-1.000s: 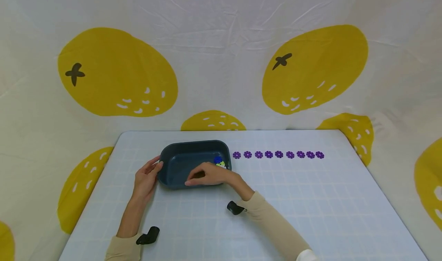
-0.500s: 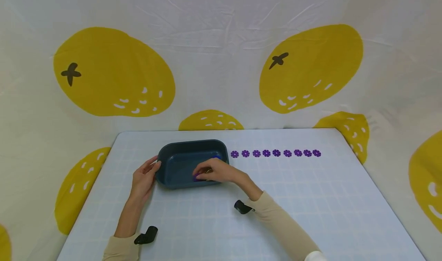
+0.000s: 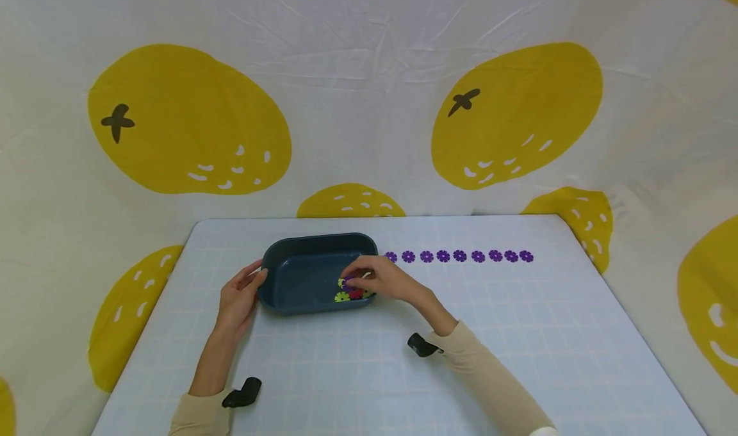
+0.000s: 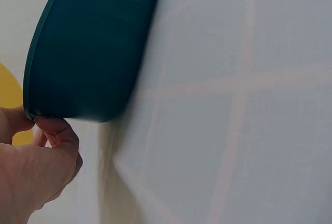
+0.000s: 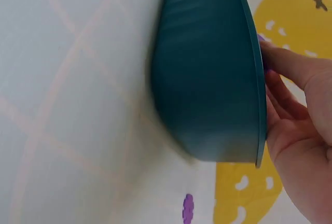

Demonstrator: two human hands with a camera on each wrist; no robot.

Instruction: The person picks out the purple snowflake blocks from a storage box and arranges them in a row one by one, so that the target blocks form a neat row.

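Observation:
A dark teal tray (image 3: 300,309) stands on the table, its left end gripped at the rim by my left hand (image 3: 237,303). In the left wrist view the thumb and fingers pinch that rim (image 4: 32,111). My right hand (image 3: 387,278) is over the tray's right side, pinching a purple flower-shaped disc (image 3: 348,284) between thumb and fingers. A bit of purple (image 5: 267,69) also shows at the fingertips in the right wrist view. Below the hand lie yellow-green flower discs (image 3: 342,297) and a red one (image 3: 356,293), partly hidden by the fingers.
Right of the tray, several purple flower discs (image 3: 442,256) lie in a straight row along the table's far side. A pale checked cloth (image 3: 461,372) covers the table. Behind it hangs a white curtain (image 3: 357,103) with large yellow fruit prints.
My right hand has moved right across the tray, now with a purple disc in its fingers. Yellow-green and red discs have come into view below it. My left hand keeps its hold on the rim.

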